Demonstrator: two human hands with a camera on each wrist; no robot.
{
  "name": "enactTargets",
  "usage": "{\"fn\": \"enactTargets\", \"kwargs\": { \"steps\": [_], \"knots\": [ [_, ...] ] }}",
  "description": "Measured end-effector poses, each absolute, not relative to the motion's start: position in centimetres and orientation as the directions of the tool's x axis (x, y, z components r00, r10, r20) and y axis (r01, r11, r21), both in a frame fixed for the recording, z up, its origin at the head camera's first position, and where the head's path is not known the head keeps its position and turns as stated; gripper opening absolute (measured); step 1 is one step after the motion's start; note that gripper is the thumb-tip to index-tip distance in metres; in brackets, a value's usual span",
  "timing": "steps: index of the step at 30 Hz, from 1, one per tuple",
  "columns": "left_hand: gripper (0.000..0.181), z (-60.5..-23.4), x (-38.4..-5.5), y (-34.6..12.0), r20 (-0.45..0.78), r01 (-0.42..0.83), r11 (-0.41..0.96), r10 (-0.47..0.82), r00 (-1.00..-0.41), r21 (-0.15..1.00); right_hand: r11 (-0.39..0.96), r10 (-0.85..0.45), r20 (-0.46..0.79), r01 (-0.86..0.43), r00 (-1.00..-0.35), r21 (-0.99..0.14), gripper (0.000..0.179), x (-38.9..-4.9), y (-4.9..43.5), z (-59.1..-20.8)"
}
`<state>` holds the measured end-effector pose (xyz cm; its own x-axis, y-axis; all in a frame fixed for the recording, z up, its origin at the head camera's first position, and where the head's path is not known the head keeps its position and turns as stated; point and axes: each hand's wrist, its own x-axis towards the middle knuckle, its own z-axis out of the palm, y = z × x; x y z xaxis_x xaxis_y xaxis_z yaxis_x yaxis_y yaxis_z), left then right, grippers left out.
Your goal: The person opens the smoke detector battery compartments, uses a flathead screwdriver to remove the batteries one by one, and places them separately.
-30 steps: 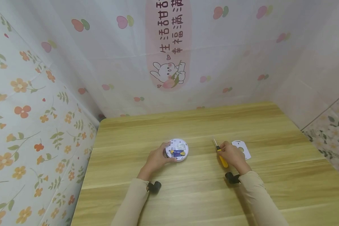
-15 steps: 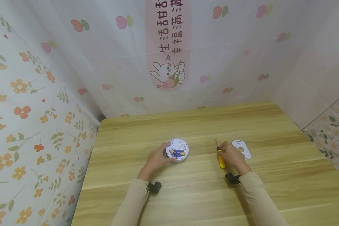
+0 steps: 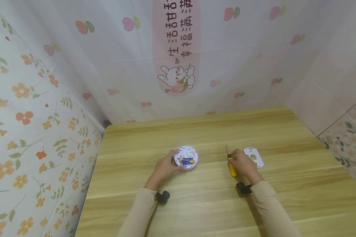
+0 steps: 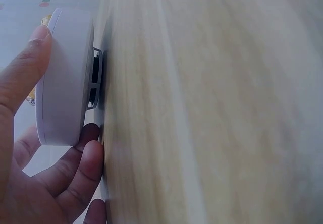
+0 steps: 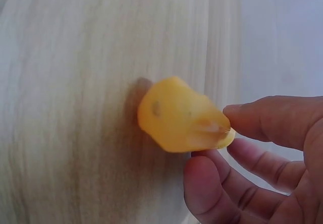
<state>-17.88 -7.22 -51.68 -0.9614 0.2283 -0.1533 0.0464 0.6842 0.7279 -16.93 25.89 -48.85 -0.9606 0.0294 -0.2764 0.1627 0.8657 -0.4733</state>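
My left hand [image 3: 163, 166] grips a round white smoke detector [image 3: 186, 152] by its left rim, fingers behind and thumb in front. Its back faces up, showing a blue battery and yellow bits. In the left wrist view the detector's vented front [image 4: 96, 77] points down at the table and looks very near it or on it. My right hand [image 3: 244, 164] pinches a screwdriver [image 3: 232, 168] with a yellow handle and a thin metal shaft pointing away from me. The right wrist view shows the handle's butt end [image 5: 174, 115] between thumb and fingers. Both tool and detector are apart.
A flat white mounting plate [image 3: 258, 161] with a round hole lies just right of my right hand. Everything is on a wood-grain table [image 3: 201, 204]. A printed curtain [image 3: 240, 65] hangs behind the far edge, and a floral one [image 3: 41, 131] at the left.
The screwdriver has turned a little in my right hand: its tip went slightly right, its handle end slightly left. The left hand and smoke detector have stayed in place.
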Motion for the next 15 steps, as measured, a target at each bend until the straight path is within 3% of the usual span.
{"fn": "enactTargets", "kwargs": {
  "steps": [15],
  "knots": [
    [0.092, -51.78, -17.79, -7.2, -0.162, 0.035, 0.682, 0.222, -0.962, 0.73, 0.865, 0.003, -0.249, 0.127, -0.968, -0.486, 0.035, -16.69, 26.12, -48.99]
  ]
}}
